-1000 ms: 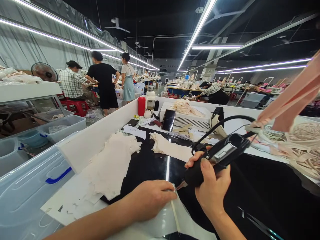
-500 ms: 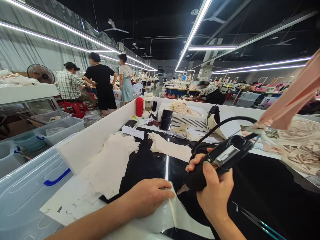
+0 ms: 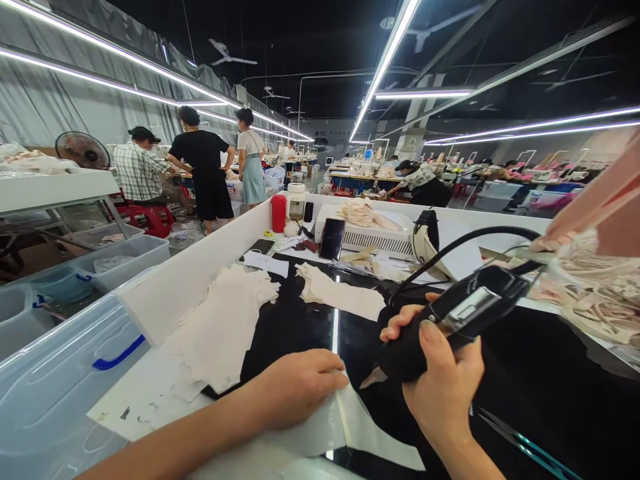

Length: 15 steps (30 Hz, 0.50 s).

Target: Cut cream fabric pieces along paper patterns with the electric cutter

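Observation:
My left hand [image 3: 305, 387] has its fingers closed on the upper edge of a thin white fabric piece [image 3: 370, 430]. A narrow cream strip [image 3: 343, 417] runs down this piece from my fingertips. In my right hand [image 3: 445, 380] is a black corded hand tool [image 3: 470, 307] with a metal plate on its side, the fingers wrapped around its body. Its lower end sits just above the dark work surface, to the right of my left hand; a small beige scrap [image 3: 373, 377] shows beside it. Teal-handled tweezers [image 3: 530, 450] lie at the lower right.
A stack of cream fabric pieces [image 3: 225, 327] lies left, and another cut piece [image 3: 340, 293] farther back. A phone [image 3: 333, 239] leans against a white machine [image 3: 385, 240]. The tool's cord [image 3: 440, 257] arches right. Pink fabric [image 3: 600, 207] hangs at right. Co-workers [image 3: 200, 160] are beyond the table wall.
My right hand has moved the black tool a little to the right. My left hand keeps hold of the white fabric and has shifted slightly upward.

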Each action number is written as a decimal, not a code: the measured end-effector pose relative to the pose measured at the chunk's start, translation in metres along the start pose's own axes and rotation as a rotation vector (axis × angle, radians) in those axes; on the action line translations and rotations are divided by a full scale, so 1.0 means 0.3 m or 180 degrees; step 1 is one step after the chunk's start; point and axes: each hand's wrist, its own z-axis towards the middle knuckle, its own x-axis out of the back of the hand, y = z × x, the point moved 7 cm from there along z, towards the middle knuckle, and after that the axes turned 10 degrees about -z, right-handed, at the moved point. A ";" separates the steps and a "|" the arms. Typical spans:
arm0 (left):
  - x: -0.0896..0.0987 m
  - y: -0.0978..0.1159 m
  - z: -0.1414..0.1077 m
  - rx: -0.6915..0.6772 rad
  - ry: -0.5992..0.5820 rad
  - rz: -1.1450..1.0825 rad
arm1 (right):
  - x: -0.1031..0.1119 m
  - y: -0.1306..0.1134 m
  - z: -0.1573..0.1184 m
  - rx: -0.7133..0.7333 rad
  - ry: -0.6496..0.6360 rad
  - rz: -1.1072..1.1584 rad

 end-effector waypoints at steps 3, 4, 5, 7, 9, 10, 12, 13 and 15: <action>0.000 0.030 0.015 0.0014 -0.0095 0.0086 | 0.009 -0.002 -0.002 -0.0014 -0.0053 -0.0013; -0.004 0.040 0.019 0.0014 -0.0140 0.0092 | 0.010 0.000 -0.004 -0.0010 -0.0063 -0.0016; -0.009 0.048 0.020 0.0010 -0.0182 0.0098 | 0.012 0.003 -0.005 -0.0010 -0.0067 -0.0017; -0.018 0.056 0.019 0.0026 -0.0249 0.0109 | 0.012 0.008 -0.009 -0.0007 -0.0086 -0.0023; -0.024 0.056 0.013 0.0052 -0.0287 0.0113 | 0.007 0.011 -0.012 -0.0002 -0.0134 -0.0033; -0.025 0.055 0.010 0.0053 -0.0293 0.0119 | 0.005 0.012 -0.014 -0.0002 -0.0156 -0.0042; -0.024 0.055 0.004 0.0049 -0.0304 0.0138 | 0.000 0.012 -0.017 0.0001 -0.0190 -0.0053; -0.023 0.055 0.001 0.0051 -0.0306 0.0152 | -0.002 0.013 -0.019 -0.0001 -0.0196 -0.0053; -0.021 0.057 -0.003 0.0062 -0.0293 0.0168 | -0.007 0.014 -0.023 -0.0007 -0.0212 -0.0055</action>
